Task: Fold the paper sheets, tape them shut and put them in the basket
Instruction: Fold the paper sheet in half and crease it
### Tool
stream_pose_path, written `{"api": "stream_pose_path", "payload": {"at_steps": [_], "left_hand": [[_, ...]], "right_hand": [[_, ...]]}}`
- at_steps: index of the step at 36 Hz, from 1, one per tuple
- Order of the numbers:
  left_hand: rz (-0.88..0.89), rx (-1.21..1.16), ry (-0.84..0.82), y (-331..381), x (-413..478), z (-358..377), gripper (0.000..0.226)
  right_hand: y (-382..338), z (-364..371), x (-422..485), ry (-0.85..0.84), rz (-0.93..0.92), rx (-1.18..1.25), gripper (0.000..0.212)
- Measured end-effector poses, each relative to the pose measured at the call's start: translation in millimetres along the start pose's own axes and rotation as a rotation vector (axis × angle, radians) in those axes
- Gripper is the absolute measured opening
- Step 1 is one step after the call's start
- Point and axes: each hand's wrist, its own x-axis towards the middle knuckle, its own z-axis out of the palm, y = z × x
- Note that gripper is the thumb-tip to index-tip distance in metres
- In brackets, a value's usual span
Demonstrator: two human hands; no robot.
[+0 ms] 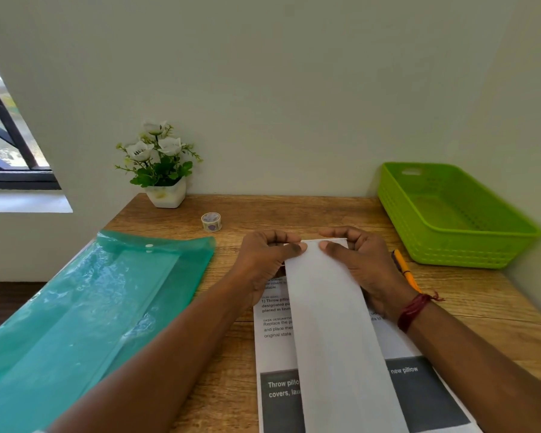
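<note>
A white sheet folded into a long narrow strip (334, 323) lies lengthwise on the wooden desk, on top of a printed sheet (275, 348) with grey blocks and text. My left hand (263, 264) and my right hand (363, 267) both pinch the strip's far end, thumbs on top near its edge. A small roll of patterned tape (211, 221) stands on the desk behind my left hand. The green plastic basket (397, 207) sits at the right back corner with nothing in it.
A teal plastic document folder (91, 307) lies open at the left of the desk. A white pot of white flowers (163, 170) stands against the wall. An orange pencil (406, 270) lies beside my right wrist. A window is at far left.
</note>
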Motion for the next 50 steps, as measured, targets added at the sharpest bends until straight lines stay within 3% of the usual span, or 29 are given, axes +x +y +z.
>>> {"api": "stream_pose_path", "payload": {"at_steps": [8, 14, 25, 30, 36, 39, 45, 50], "left_hand": [[-0.020, 0.044, -0.064, 2.5, -5.3, 0.4, 0.029], [-0.025, 0.100, -0.088, 3.5, -6.5, -0.2, 0.030], [-0.016, 0.079, -0.037, 10.9, -5.8, 3.5, 0.026], [-0.025, 0.084, -0.014, 16.2, -7.7, -0.7, 0.025], [-0.024, -0.016, 0.187, 18.3, -4.8, -6.9, 0.022], [0.035, -0.107, 0.308, 24.8, -2.4, -11.7, 0.021], [0.157, -0.145, 0.542, 28.5, 8.8, -31.4, 0.016], [0.247, -0.154, 0.648, 34.3, 13.4, -45.9, 0.014]], "right_hand": [[-1.5, 1.2, -3.0, -0.101, -0.034, -0.087, 0.037], [-2.7, 2.6, -3.7, -0.117, -0.036, -0.124, 0.033], [-5.8, -3.1, 4.7, -0.021, -0.004, 0.095, 0.029], [-9.0, -5.5, 7.0, -0.048, 0.010, 0.021, 0.031], [-11.0, -9.9, 2.2, -0.142, 0.071, -0.068, 0.039], [-16.2, -7.6, -3.2, -0.273, 0.134, -0.034, 0.042], [-28.2, -18.3, -10.8, -0.590, 0.259, -0.406, 0.036], [-36.6, -35.4, -2.9, -0.612, 0.164, -0.503, 0.039]]}}
